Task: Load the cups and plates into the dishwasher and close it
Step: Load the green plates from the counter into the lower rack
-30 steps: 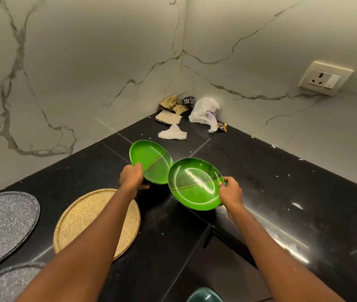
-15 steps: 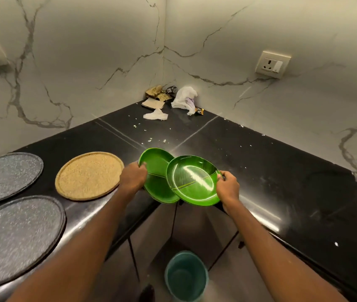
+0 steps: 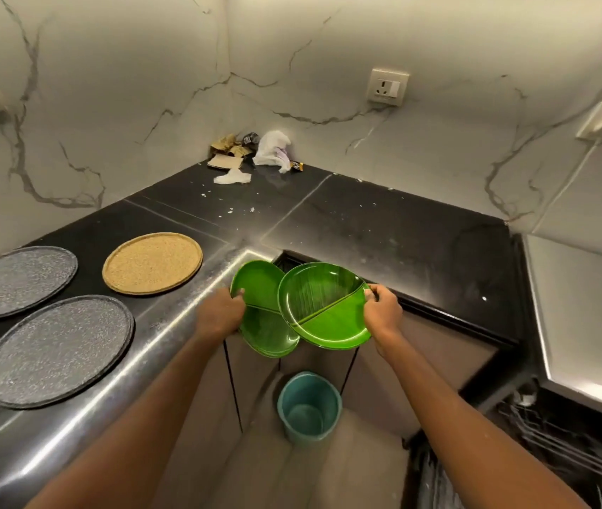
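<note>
I hold two green leaf-pattern plates in the air, just off the inner corner of the black counter (image 3: 384,229). My left hand (image 3: 218,317) grips the left green plate (image 3: 266,325) by its left rim. My right hand (image 3: 384,312) grips the right green plate (image 3: 325,306) by its right rim, and this plate overlaps the other one. On the counter to the left lie a tan round plate (image 3: 152,262) and two grey speckled plates, the far one (image 3: 17,281) and the near one (image 3: 57,350). The open dishwasher rack (image 3: 567,446) shows dark wires at the lower right.
A teal bucket (image 3: 308,405) stands on the floor below the plates. Crumpled paper and wrappers (image 3: 251,152) lie in the far counter corner. Wall sockets (image 3: 387,86) sit on the marble wall. A pale surface (image 3: 586,306) borders the counter at right.
Both hands have drawn the green plates back from over the counter to beyond its edge. The view has pulled back, and the grey plates, the bucket and the dishwasher rack have come into sight.
</note>
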`<state>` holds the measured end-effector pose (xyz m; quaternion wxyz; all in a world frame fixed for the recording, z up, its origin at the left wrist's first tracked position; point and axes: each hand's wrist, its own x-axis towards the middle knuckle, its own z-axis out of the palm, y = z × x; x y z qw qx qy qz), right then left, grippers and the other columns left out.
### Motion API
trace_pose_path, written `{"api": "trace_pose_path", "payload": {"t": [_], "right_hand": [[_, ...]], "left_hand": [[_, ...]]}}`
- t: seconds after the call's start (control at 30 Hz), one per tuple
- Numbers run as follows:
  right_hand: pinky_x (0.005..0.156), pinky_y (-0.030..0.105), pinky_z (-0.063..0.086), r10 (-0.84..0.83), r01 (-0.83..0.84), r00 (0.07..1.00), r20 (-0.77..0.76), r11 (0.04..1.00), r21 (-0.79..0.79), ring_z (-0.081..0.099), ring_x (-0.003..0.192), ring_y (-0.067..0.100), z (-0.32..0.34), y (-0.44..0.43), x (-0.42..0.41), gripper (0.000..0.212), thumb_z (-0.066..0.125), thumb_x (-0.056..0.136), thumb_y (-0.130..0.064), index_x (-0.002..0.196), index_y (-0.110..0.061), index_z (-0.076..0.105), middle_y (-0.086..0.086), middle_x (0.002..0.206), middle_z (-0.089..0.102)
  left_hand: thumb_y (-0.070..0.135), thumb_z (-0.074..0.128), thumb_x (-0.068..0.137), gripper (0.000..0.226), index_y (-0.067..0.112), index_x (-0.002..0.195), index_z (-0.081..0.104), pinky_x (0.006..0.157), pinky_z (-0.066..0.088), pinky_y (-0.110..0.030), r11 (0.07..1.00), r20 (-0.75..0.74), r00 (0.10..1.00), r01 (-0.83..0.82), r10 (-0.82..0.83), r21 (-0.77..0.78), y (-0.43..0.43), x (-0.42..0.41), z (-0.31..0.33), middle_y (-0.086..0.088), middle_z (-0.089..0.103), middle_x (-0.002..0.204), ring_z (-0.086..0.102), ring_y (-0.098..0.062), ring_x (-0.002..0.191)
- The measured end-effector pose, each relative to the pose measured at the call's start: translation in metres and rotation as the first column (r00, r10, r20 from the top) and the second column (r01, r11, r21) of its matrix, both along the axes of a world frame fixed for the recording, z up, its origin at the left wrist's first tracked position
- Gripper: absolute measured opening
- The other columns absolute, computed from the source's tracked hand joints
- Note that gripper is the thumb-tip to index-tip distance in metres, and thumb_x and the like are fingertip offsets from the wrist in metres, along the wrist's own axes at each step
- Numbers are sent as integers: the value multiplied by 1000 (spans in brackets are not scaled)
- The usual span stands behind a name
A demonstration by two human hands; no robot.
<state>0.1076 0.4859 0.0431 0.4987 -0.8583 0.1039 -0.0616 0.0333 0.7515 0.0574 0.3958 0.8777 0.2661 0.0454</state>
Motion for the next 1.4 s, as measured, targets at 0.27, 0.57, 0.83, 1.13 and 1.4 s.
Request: {"api": "trace_pose_path", "payload": {"t": [0.27, 0.57, 0.83, 1.13, 1.4], "right_hand": [[79, 37, 47, -70, 70, 997, -14, 998, 0, 62, 93, 29, -17, -34, -104, 18, 52, 97, -16, 105, -11, 68, 12, 101, 70], [73, 27, 38, -135, 127, 989, -57, 984, -126, 62, 96, 28, -32, -100, -202, 19, 53, 97, -20, 108, -14, 67, 10, 101, 70], [69, 30, 41, -92, 63, 989, -112, 967, -245, 64, 90, 27, -41, -178, -266, 14, 57, 94, -19, 107, -20, 64, 6, 95, 69], [80, 36, 48, -69, -36, 980, -185, 858, -512, 62, 103, 30, -58, -295, -334, 24, 53, 95, -20, 116, -24, 63, 4, 112, 68], [82, 38, 51, 3, -145, 970, -241, 808, -571, 62, 97, 28, -79, -382, -359, 26, 50, 92, -9, 109, -20, 66, 6, 111, 65]], "left_hand": [[36, 49, 93, 34, 6, 103, 61, 86, 52, -43, 995, -116, 988, 100, -100, -5, -36, -87, -35, -21, 66, 107, 63, -39, 96], [33, 49, 94, 28, 7, 100, 56, 82, 43, -37, 981, -188, 965, 189, -180, 30, -87, -144, -66, -21, 63, 112, 57, -40, 106], [26, 48, 94, 26, 5, 110, 54, 89, 42, -39, 959, -259, 927, 284, -272, 6, -152, -180, -86, -22, 60, 118, 55, -40, 111], [16, 46, 93, 27, 0, 112, 53, 92, 41, -40, 922, -309, 882, 386, -357, 36, -276, -222, -96, -22, 59, 122, 53, -40, 115], [8, 44, 92, 29, -2, 117, 54, 97, 40, -42, 917, -328, 869, 399, -369, 25, -380, -254, -105, -24, 58, 124, 53, -39, 118]]}}
